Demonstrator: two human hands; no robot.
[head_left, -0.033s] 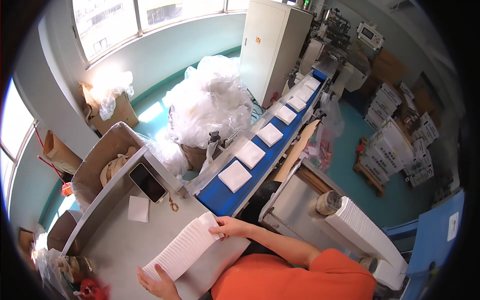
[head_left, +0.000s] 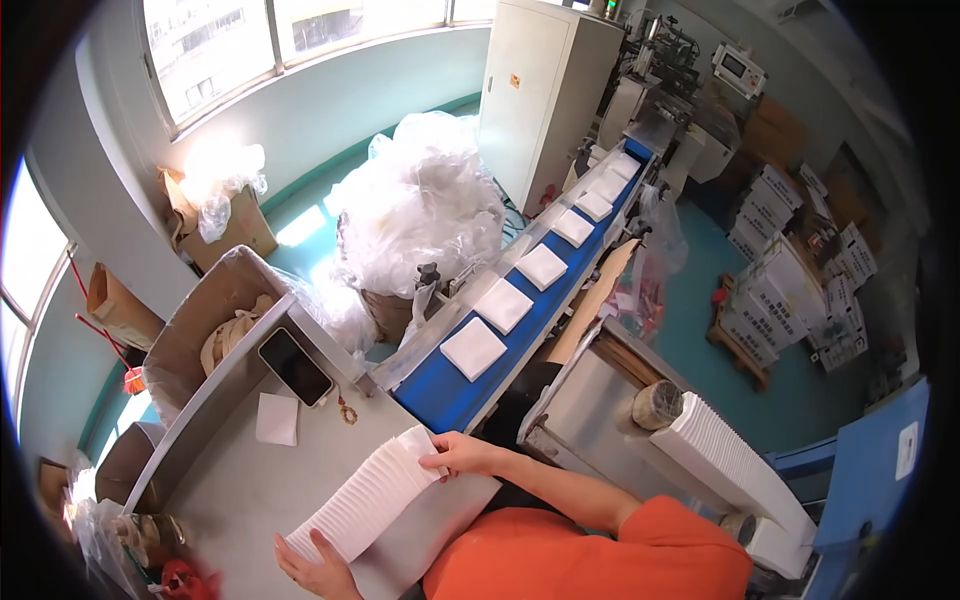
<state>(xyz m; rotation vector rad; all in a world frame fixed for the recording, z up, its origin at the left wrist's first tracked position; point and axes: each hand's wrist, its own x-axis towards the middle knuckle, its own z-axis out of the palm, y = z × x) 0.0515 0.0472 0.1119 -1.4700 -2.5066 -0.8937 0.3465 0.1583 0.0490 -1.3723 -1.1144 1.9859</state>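
Note:
A long row of folded white sheets lies aslant over the grey table, packed face to face. My left hand cups its near left end, thumb apart from the fingers. At the far right end my right hand pinches the last sheets between thumb and fingers. A single white folded square rests flat farther back on the table. Beside it are a dark-screened phone and a small beaded charm.
A blue conveyor belt carries several white folded squares beyond the table. To the left stands a lined bin. Another long white row lies on a side table at right. Clear plastic bags fill the space behind.
The white squares on the belt sit very slightly farther up and to the right. Both my hands and the row between them stay put.

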